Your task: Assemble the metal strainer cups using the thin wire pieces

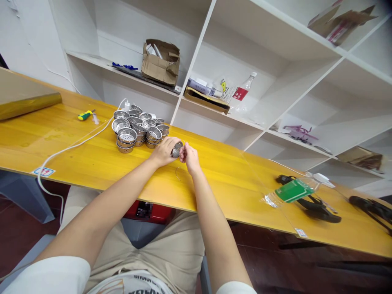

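Note:
My left hand (163,152) is wrapped round a small perforated metal cup (177,150), tilted on its side above the yellow table. Close against the cup's right side is my right hand (189,156), its fingers pinched together on a thin wire-like piece, mostly hidden. A thin curved wire (177,174) lies on the table just below the hands. Several similar perforated metal cups (127,135) stand stacked in a cluster to the left of my left hand.
A white cable (78,145) crosses the yellow table (226,175) at left, near a green-yellow screwdriver (85,115). A green-labelled bottle (294,190) and black items (320,210) lie at right. White shelves (235,49) rise behind.

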The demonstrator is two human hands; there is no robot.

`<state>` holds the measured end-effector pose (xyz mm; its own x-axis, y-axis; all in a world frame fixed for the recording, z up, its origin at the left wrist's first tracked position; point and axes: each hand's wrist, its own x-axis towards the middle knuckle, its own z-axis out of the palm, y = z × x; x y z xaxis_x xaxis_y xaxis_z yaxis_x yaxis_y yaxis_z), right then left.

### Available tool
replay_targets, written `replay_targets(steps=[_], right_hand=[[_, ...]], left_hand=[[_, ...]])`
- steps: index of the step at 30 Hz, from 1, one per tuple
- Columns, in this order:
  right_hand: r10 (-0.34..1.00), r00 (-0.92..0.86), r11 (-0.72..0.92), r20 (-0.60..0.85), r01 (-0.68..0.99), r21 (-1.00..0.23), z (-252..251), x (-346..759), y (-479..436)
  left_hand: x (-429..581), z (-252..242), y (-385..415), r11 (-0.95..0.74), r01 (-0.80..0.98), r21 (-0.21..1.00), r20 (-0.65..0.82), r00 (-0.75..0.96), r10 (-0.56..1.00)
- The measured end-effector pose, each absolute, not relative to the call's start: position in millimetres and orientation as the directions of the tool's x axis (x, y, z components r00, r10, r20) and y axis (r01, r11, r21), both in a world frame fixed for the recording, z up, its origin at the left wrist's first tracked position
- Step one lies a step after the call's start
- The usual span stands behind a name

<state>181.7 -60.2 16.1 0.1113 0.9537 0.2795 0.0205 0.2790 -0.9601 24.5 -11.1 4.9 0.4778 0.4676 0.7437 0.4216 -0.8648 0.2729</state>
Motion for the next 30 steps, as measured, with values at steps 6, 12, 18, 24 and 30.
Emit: replay_targets(steps=[6,12,18,24,30], right_hand=[[0.96,0.085,0.267,0.266,0.005,-0.964,18.3,180.2,-61.3],[0.981,0.123,0.145,0.149,0.043,-0.989,25.9,181.9,-66.0],[0.997,0.069,0.036,0.037,0.01,-0.999,29.2,188.5,-66.3],[0.993,-0.025,-0.116,-0.115,-0.029,-0.993,29.7,198.7,-61.2],[0.983,-0.141,-0.128,-0.121,-0.037,-0.991,28.7,203.6,-58.8]], left_hand=[[23.9,2.9,-9.8,-0.878,0.402,0.26,0.761,0.475,0.443],[24.4,-3.3,-4.3,-0.873,0.395,0.287,0.723,0.508,0.468],[26.4,-9.4,-2.5,-0.875,0.349,0.335,0.717,0.508,0.477],[29.5,-11.4,-5.9,-0.844,0.328,0.424,0.684,0.495,0.536],[29.9,-10.4,-5.8,-0.844,0.308,0.439,0.656,0.532,0.535]])
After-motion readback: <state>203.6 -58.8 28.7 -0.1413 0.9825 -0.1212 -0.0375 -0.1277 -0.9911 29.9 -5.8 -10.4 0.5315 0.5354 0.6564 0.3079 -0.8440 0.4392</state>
